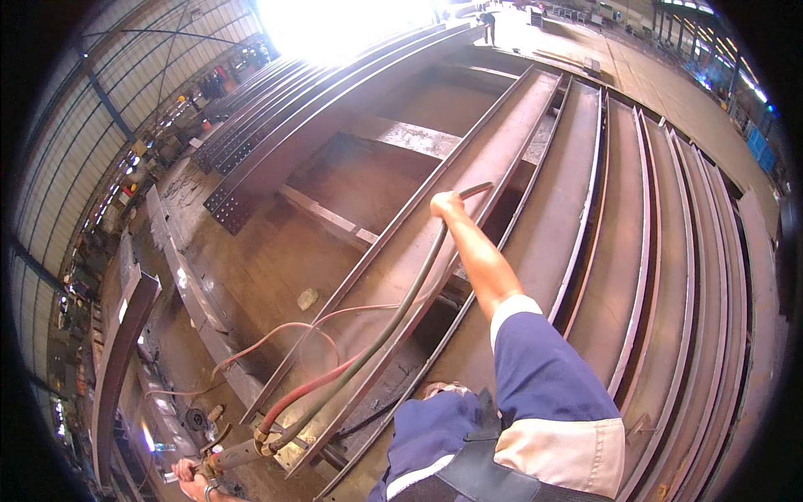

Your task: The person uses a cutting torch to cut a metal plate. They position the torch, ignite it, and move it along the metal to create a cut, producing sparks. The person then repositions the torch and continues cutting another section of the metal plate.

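My right hand (447, 203), at the end of an outstretched arm, is closed around a dark green hose (427, 272) above a long steel beam (493, 138). The hose's short free-looking end shows just past my fist. At the lower left, my left hand (194, 483) is wrapped around a hand-held tool with a worn tubular body (238, 454) and brass-coloured fittings. A red hose (297, 400) and the dark hose both run into the tool's rear. Partly cut off by the lower edge, the left wrist wears a band. The tool's front end is hard to make out.
Several long steel beams (573, 192) lie side by side on crosspieces, with gaps between them. Stacked beams with bolt holes (226, 205) stand at the far left. A thin reddish hose (276, 330) loops across the floor. A person (488, 27) stands far back.
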Demonstrator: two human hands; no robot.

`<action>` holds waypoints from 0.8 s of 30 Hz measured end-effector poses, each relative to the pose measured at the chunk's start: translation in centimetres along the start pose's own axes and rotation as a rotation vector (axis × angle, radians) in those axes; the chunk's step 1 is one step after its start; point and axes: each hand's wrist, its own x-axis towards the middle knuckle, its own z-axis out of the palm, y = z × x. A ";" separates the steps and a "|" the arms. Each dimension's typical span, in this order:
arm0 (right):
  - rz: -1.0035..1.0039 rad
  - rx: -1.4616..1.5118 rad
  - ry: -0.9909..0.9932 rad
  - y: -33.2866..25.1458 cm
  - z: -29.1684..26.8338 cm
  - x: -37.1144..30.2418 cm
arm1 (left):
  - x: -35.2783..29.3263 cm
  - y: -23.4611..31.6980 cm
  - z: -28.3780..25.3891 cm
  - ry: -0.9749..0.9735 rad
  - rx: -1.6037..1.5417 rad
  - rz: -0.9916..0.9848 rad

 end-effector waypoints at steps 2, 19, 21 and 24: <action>0.049 -0.003 -0.159 -0.3 1.6 -1.0 | -1.5 0.5 -1.8 0.106 0.203 0.055; 0.211 1.453 -0.417 -4.4 9.7 -2.3 | -10.5 6.0 -9.3 0.795 -0.240 -0.421; 0.171 1.222 -0.385 -5.9 9.6 -2.3 | -11.4 6.7 -9.5 0.813 -0.301 -0.432; -0.035 0.744 -0.200 -9.6 9.1 -5.0 | -12.7 8.0 -9.6 0.868 -0.355 -0.437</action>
